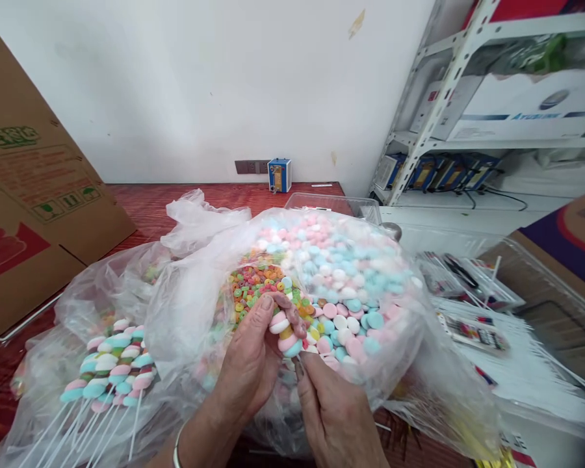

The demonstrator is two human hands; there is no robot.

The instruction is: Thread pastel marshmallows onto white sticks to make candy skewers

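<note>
My left hand (248, 357) is closed around the candies of a marshmallow skewer (290, 344), pink, white and blue pieces with a yellow one between. My right hand (336, 406) pinches the white stick of that skewer just below the lowest marshmallow. Both hands are over a large clear plastic bag (404, 364). In it lie loose pink, white and blue marshmallows (344, 318), and to their left a heap of colourful gummy rings (253, 279). Finished-looking marshmallow skewers (117, 364) with white sticks lie together on plastic at the left.
A cardboard box (34, 182) stands at the left on the red table (146, 201). Behind the bag are a clear plastic tray (336, 203) and a small blue device (279, 175). On the right, many white sticks (521, 377) and packets lie below a metal shelf (439, 110).
</note>
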